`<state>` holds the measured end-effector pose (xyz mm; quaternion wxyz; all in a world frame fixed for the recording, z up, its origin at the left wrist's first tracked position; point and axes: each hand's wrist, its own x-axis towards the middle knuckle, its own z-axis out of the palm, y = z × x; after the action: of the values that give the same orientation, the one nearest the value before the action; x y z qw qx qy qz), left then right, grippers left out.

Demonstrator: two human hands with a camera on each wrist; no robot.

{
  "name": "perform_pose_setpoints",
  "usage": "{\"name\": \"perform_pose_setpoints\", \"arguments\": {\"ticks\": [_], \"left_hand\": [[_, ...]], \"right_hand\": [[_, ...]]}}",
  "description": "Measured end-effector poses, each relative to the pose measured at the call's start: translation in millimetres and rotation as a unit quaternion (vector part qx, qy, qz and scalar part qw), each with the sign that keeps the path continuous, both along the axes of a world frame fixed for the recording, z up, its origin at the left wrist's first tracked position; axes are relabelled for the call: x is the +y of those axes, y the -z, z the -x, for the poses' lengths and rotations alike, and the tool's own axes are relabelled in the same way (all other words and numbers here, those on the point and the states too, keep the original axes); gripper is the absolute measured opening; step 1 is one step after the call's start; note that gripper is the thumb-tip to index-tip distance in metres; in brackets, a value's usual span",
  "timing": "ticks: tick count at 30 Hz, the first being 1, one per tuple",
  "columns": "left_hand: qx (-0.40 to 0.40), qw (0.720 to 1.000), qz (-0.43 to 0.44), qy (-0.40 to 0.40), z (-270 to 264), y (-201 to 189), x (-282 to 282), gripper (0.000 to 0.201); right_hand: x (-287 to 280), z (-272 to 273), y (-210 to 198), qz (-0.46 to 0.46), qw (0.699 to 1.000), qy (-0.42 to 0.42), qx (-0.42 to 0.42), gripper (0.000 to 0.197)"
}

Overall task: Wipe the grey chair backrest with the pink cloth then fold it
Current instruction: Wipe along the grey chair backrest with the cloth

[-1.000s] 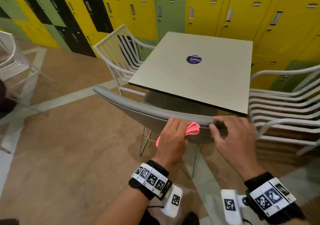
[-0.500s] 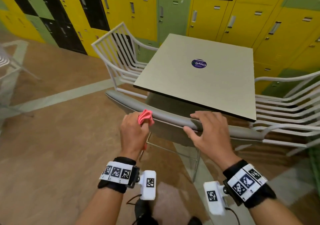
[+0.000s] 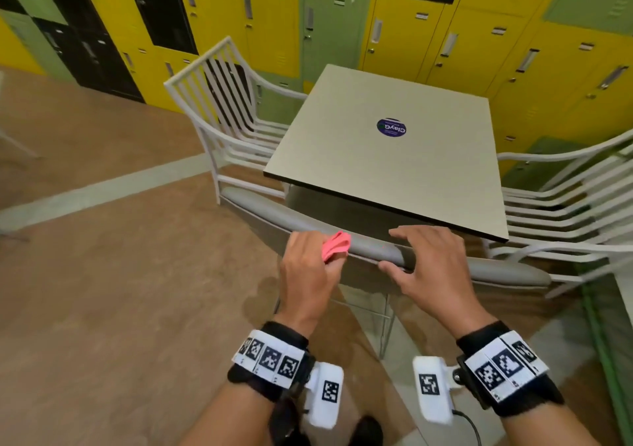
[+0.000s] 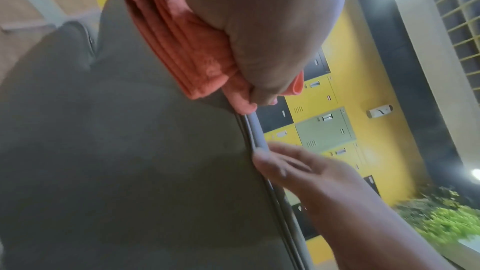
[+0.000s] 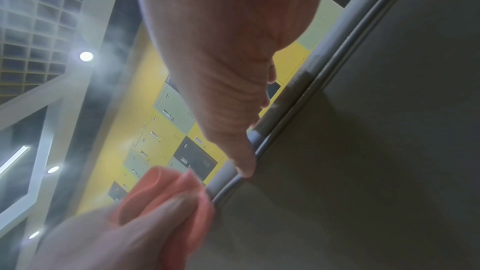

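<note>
Your left hand (image 3: 310, 270), gripping the bunched cloth (image 3: 337, 246), has slid back right along the backrest (image 3: 274, 210) top edge, close to your right hand (image 3: 433, 267), which rests open on the rim; wiping continues, folding not begun.

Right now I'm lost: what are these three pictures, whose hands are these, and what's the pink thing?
No machine here: a person wears three cameras. The wide picture comes from the head; the two close ones from the wrists, looking along the fingers. The left hand grips a bunched pink cloth against the top edge of the grey chair backrest. The right hand rests on that same edge, fingers spread, steadying it. Behind stands a square table bearing only a round blue sticker, with white chairs at both sides.
</note>
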<state>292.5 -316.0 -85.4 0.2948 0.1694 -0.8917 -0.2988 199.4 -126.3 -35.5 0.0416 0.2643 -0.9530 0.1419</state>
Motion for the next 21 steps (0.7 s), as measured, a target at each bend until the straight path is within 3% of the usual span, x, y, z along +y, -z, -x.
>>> {"name": "perform_pose_setpoints", "arguments": {"ticks": [6, 11, 14, 18, 21], "left_hand": [[0.004, 0.996, -0.021, -0.083, -6, -3, -41, 0.029], [0.012, 1.0, -0.014, 0.012, -7, 2, 31, 0.027], [0.05, 0.999, -0.005, 0.013, 3, 5, 50, 0.024], [0.059, 0.998, 0.035, -0.008, -4, 7, 18, 0.022], [0.05, 0.995, 0.018, -0.08, -11, 6, -23, 0.015]], "right_hand": [[-2, 4, -1, -0.007, 1.0, -0.029, -0.003, 0.055], [-4, 14, -1, -0.018, 0.998, -0.049, -0.017, 0.057], [-4, 17, 1, -0.022, 0.998, -0.051, -0.027, 0.058], [-1, 19, -2, -0.008, 0.997, -0.063, -0.042, 0.059], [-5, 17, -6, -0.009, 0.995, -0.08, -0.052, 0.059]]}}
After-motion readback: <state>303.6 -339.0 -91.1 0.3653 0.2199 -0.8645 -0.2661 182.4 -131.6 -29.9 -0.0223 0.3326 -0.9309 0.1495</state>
